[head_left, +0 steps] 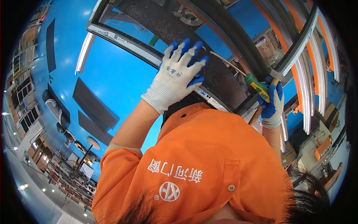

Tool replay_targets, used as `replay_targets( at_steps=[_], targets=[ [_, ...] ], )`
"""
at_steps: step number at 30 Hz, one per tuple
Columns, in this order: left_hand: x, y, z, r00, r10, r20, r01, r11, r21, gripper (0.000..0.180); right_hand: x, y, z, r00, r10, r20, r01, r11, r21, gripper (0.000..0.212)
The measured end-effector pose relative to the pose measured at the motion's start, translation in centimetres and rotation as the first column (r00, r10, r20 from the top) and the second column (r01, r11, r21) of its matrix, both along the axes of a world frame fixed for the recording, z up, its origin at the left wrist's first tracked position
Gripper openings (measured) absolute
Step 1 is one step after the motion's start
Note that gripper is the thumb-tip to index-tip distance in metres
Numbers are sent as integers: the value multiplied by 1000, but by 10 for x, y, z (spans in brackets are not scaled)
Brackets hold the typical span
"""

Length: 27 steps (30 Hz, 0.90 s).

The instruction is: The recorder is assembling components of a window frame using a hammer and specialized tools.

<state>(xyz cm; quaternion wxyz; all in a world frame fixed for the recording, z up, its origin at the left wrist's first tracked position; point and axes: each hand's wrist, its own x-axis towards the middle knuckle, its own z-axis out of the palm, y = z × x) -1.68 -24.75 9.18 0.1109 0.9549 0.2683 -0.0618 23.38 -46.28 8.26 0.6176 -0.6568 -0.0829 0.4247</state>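
My left hand point(177, 69), in a white knit glove with blue-coated fingers, lies with fingers spread over the edge of a dark window frame point(134, 47). It holds nothing. At the frame's right-hand corner my right hand point(275, 106), gloved the same way, is closed around two tools. One is a screwdriver point(257, 87) with a green and yellow handle, its long thin shaft pointing up and left over the frame. The other is a hammer point(279, 76) with a metal head and a wooden handle; the fingers hide part of its grip.
The blue worktop point(112, 74) carries dark flat strips point(93, 102) to the left. Long silver and orange profiles point(307, 86) lie to the right. A dark speckled panel point(167, 22) shows inside the frame. A round-based stand point(93, 143) and shelving are farther left.
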Motion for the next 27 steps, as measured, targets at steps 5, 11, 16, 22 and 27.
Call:
replay_targets(
  at_steps=[5,11,16,22,27],
  targets=[
    [2,5,-7,984,177,-26,-173,978,115,59,-3,1,7,999,-48,-1,48,997,-66,42],
    [25,-7,-12,997,74,3,-74,990,123,56,3,-1,1,991,-119,-58,120,993,0,40],
    [79,-47,-17,920,-359,156,374,924,-78,56,10,-11,-5,972,-145,-185,168,978,121,40],
    [143,-41,-45,920,-370,132,361,928,92,59,6,-11,-5,976,-137,-171,155,983,98,38],
    [164,-46,-36,913,-396,97,391,918,61,59,6,-10,-2,981,-116,-159,126,990,59,34]
  ],
)
